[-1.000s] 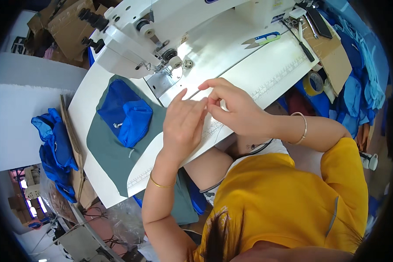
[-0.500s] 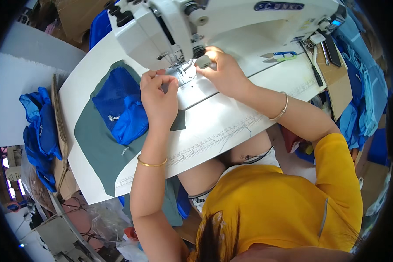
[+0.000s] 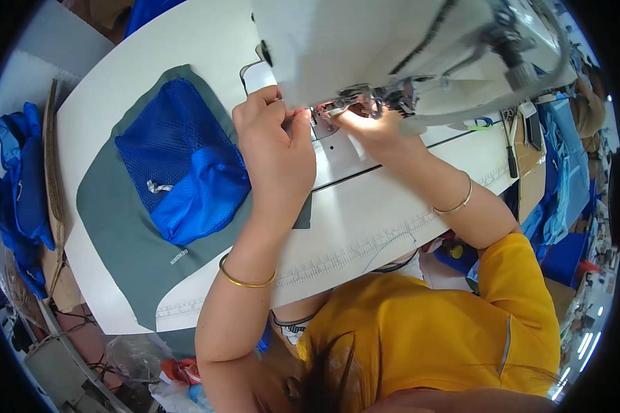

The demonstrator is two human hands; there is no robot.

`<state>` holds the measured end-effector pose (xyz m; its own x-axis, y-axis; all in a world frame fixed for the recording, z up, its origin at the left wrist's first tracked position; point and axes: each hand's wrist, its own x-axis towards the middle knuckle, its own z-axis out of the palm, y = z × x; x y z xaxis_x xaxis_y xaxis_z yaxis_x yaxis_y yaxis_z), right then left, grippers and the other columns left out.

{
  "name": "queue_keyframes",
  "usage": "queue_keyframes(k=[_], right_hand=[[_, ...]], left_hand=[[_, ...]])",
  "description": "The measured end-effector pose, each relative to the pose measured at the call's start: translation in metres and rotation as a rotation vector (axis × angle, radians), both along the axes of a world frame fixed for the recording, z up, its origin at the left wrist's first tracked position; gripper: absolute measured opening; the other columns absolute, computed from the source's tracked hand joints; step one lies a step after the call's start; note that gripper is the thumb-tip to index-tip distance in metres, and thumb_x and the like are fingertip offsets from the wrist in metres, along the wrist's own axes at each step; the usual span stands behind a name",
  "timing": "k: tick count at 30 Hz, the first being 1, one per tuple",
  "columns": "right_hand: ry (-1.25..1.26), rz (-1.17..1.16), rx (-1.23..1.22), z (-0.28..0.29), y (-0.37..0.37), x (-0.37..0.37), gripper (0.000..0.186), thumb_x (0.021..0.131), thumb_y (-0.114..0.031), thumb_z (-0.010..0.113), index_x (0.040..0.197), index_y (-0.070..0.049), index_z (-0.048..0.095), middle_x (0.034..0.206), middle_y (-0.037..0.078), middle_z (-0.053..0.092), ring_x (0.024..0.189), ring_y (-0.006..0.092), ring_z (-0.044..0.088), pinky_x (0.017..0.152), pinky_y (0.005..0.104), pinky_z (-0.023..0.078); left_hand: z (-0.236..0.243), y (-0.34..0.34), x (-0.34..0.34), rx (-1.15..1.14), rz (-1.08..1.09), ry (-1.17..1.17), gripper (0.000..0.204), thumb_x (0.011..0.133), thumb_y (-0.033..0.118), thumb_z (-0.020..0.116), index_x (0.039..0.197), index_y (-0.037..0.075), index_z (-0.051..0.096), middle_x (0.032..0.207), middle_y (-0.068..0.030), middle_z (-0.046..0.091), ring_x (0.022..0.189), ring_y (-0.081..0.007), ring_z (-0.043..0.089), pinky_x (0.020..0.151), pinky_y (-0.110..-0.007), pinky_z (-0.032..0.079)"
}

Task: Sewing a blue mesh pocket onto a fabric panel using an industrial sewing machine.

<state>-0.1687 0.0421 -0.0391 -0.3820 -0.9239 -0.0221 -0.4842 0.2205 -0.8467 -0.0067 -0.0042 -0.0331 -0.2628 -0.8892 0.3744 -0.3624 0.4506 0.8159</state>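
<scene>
The white sewing machine head looms over the metal presser foot and needle area. Beside this area my left hand is closed, fingertips curled toward the foot; anything they hold is too small to make out. My right hand reaches under the head from the right, bent fingers at the foot, partly hidden by machine parts. Left of my left hand a grey-green fabric piece lies on the white table, with a blue mesh piece and its bunched lighter blue fabric and white cord on top.
At the left stand cardboard sheets beside blue fabric bundles. At the back right are snips, a long dark-handled tool, a phone and cardboard. Light blue fabric hangs off the right side; cables run below left.
Both hands have moved from together over the table's front up to the needle area, the right one now under the machine head. The view has shifted closer to the machine.
</scene>
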Motion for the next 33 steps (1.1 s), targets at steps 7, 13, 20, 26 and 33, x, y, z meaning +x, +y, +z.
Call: queue_keyframes(k=[7,13,20,26,33], right_hand=[[0.025,0.164,-0.069,-0.015,0.008,-0.005,0.016,0.093,-0.023,0.069,0.102,-0.010,0.068,0.082,0.002,0.065,0.071,0.0131,0.059,0.064,0.0303,0.048],[0.184,0.167,0.262,0.020,0.006,0.003,0.035,0.095,-0.048,0.063,0.105,-0.014,0.068,0.101,0.003,0.067,0.091,0.0222,0.063,0.080,0.0355,0.050],[-0.019,0.119,0.187,0.019,0.007,0.001,0.040,0.090,-0.051,0.070,0.104,-0.013,0.069,0.101,0.003,0.066,0.093,0.0199,0.061,0.085,0.0340,0.049],[-0.127,0.141,0.236,0.025,0.005,0.002,0.040,0.086,-0.048,0.075,0.099,-0.010,0.069,0.100,0.002,0.066,0.091,0.0157,0.060,0.081,0.0321,0.049],[-0.122,0.123,0.057,0.012,0.006,0.004,0.026,0.092,-0.038,0.071,0.095,-0.012,0.066,0.094,0.000,0.065,0.082,0.0144,0.061,0.071,0.0316,0.049]], left_hand=[[0.000,0.002,-0.003,-0.031,0.026,0.000,0.003,0.077,-0.004,0.070,0.079,-0.003,0.067,0.111,-0.0125,0.066,0.106,-0.0334,0.050,0.090,-0.040,0.044],[0.001,0.003,-0.004,0.000,0.046,-0.041,0.001,0.079,-0.002,0.068,0.079,-0.002,0.069,0.113,-0.0107,0.067,0.107,-0.0329,0.051,0.093,-0.040,0.043],[0.002,0.002,-0.006,-0.014,0.055,-0.056,0.002,0.079,-0.001,0.068,0.078,-0.002,0.069,0.113,-0.0097,0.067,0.107,-0.0321,0.051,0.093,-0.040,0.043],[0.001,0.002,-0.005,-0.023,0.069,-0.071,0.001,0.078,-0.001,0.069,0.078,-0.002,0.069,0.113,-0.0100,0.068,0.106,-0.0323,0.052,0.093,-0.040,0.043],[0.000,0.001,-0.007,-0.007,0.076,-0.077,0.002,0.077,-0.001,0.069,0.076,-0.002,0.069,0.111,-0.0104,0.069,0.105,-0.0326,0.053,0.092,-0.041,0.043]])
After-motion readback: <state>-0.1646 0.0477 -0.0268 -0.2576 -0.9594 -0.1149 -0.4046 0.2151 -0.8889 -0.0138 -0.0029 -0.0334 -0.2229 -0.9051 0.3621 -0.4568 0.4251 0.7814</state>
